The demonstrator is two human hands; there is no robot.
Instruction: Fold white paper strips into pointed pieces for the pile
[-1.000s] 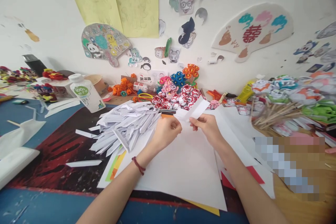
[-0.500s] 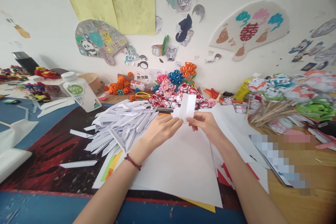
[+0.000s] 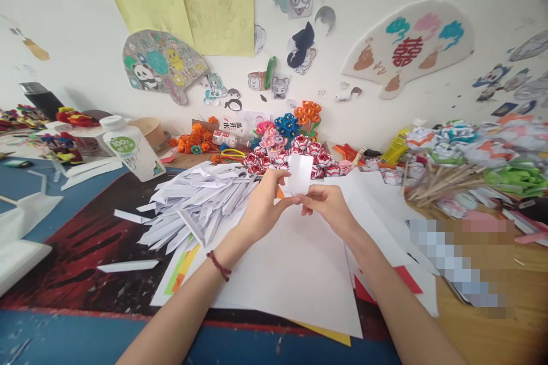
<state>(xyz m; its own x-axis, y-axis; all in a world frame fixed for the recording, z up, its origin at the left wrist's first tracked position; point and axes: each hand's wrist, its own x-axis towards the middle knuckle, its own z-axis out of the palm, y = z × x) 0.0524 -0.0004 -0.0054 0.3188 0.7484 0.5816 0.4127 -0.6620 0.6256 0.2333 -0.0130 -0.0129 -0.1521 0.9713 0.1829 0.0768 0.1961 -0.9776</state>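
Note:
Between my two hands a small white piece of paper with a lengthwise crease point(image 3: 301, 174) stands upright above the large white sheets point(image 3: 295, 274). My right hand point(image 3: 329, 206) pinches its lower end between thumb and fingers. My left hand point(image 3: 266, 205), with a dark red cord bracelet at the wrist, has its fingers at the paper's left edge and its thumb at the bottom, near the right thumb. Left of my left hand lies a loose heap of folded white paper strips point(image 3: 201, 197).
Red-and-white paper flowers point(image 3: 302, 151) stand behind my hands. A white bottle point(image 3: 132, 148) leans at the back left. Wooden sticks point(image 3: 445, 185) and more paper flowers point(image 3: 488, 148) lie at the right. A blurred flat device point(image 3: 454, 268) rests on the wooden tabletop.
My left fingers have lifted and spread from a closed position to the paper's left edge. The paper has shifted slightly left and stands more upright; my right hand still pinches it.

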